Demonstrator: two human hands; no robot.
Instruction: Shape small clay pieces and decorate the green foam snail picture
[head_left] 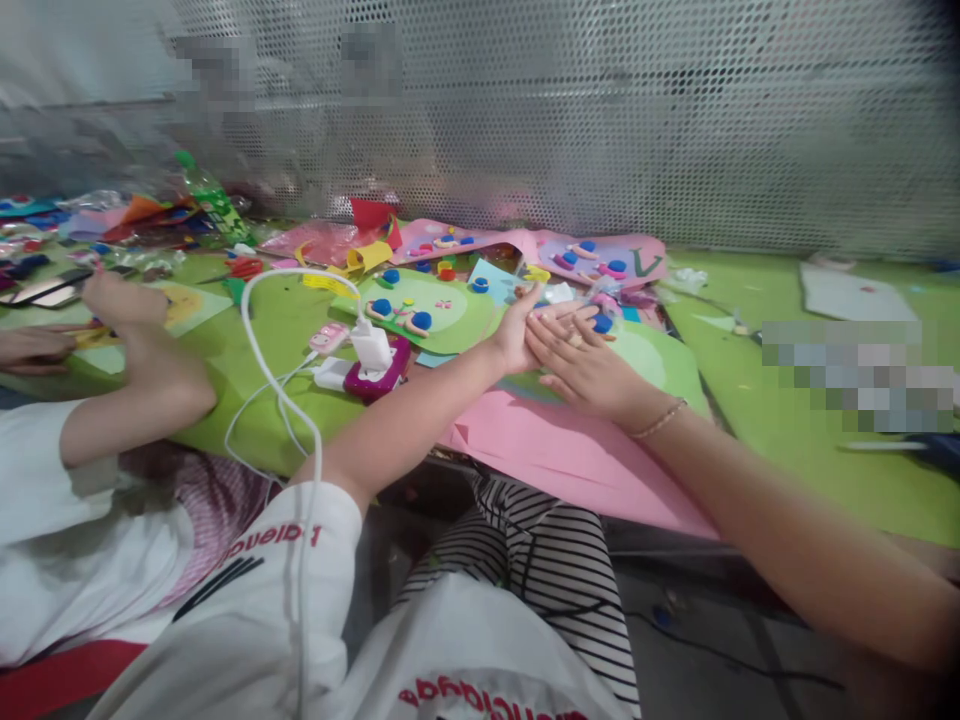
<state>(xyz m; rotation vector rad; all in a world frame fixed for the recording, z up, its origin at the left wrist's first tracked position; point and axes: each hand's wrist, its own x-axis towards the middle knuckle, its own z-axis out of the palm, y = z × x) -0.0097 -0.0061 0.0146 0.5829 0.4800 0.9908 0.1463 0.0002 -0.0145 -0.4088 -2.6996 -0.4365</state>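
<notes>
My left hand (516,335) is held palm up over the middle of the table, its thumb stretched out. Across its palm lies my right hand (581,362), flat with fingers extended, a thin bracelet (660,420) round the wrist. The palms meet, and whether anything lies between them is hidden. Under the hands is a pale green sheet (664,360), on top of a pink sheet (570,455). To the left, a green cutout (446,318) carries small blue and skin-coloured clay-like figures. Behind, a pink-purple cutout (544,248) bears similar shapes.
A white charger (371,345) with a looping cable (259,370) sits in a purple power block (394,370) by my left forearm. Another person's arm (139,385) rests at left. A green bottle (214,205) stands near the perforated metal screen (525,120). A white board (859,295) lies right.
</notes>
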